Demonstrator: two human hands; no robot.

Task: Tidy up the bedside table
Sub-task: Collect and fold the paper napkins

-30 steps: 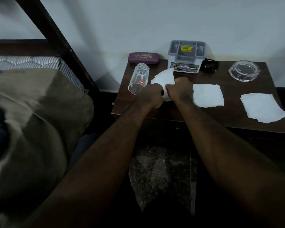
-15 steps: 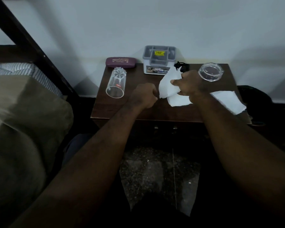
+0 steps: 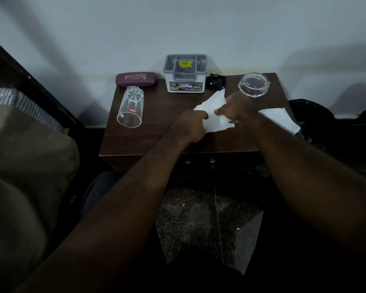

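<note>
On the dark wooden bedside table (image 3: pixel 148 142), both hands meet over white tissue paper (image 3: pixel 215 119) near the middle. My left hand (image 3: pixel 189 127) pinches its left edge. My right hand (image 3: pixel 237 108) grips its upper right part, with a corner sticking up behind the fingers. Whether this is one sheet or two stacked ones I cannot tell. Another white tissue (image 3: pixel 281 119) lies flat at the table's right edge, partly under my right forearm. A clear drinking glass (image 3: pixel 130 108) lies on its side at the left.
Along the wall stand a maroon spectacle case (image 3: pixel 135 79), a grey and white organiser box (image 3: pixel 185 74), a small black object (image 3: pixel 217 81) and a clear glass ashtray (image 3: pixel 253 84). A bed with an olive blanket (image 3: pixel 25 166) fills the left. A dark bin (image 3: pixel 317 123) sits right of the table.
The hands carried the held tissue from the table's left-centre over to the middle sheet. My left hand let go midway and now pinches the paper again. The camera view pulled back.
</note>
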